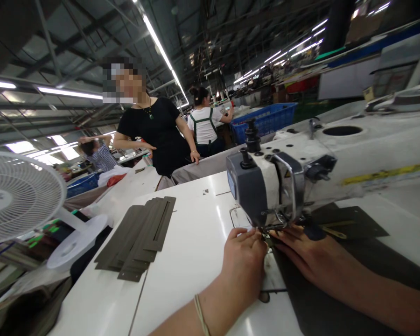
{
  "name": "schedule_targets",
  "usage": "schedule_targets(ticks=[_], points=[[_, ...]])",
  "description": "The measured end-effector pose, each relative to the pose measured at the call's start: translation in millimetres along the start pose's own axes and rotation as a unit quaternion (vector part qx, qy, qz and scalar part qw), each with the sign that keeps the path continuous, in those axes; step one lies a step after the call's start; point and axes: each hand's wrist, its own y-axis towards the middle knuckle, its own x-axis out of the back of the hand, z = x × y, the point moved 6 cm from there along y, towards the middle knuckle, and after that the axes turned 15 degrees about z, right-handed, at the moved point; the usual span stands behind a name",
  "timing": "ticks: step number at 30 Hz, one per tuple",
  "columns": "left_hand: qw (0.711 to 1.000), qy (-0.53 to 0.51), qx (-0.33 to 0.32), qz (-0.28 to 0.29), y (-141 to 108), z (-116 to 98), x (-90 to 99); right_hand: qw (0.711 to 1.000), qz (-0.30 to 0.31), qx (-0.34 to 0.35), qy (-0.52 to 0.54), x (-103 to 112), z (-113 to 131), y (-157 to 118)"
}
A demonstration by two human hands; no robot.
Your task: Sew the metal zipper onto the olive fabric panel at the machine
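My left hand (243, 259) rests on the white sewing table (182, 270), its fingertips pressed down at the needle area of the sewing machine (266, 186). My right hand (310, 256) lies flat on a dark fabric piece (336, 308) that runs under the machine head, fingers pointing toward the presser foot. Both hands hold the fabric down beside the needle; the needle itself is hidden by the fingers. A fanned stack of dark olive fabric strips (140, 238) lies on the table to the left of my left hand.
A white desk fan (19, 196) stands at the table's left edge. A person in a black top (161, 135) stands behind the table, other workers farther back. A blue crate (266, 119) sits beyond the machine.
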Motion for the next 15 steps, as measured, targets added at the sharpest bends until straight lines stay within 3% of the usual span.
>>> schedule_targets(ticks=[4, 7, 12, 15], points=[[0.996, -0.008, 0.082, 0.018, -6, 1, 3.4, 0.994, -0.022, -0.051, -0.095, -6, -4, -14], [0.990, 0.026, 0.132, 0.053, -19, -12, 1.3, 0.990, -0.020, -0.061, -0.126, -4, 3, -40], [0.986, -0.049, 0.118, 0.104, -38, -49, -3.1, 0.991, 0.002, -0.072, -0.114, 10, 46, -98], [0.980, -0.119, 0.126, 0.102, -55, -69, 1.2, 0.997, -0.001, -0.069, -0.025, 7, 69, -122]])
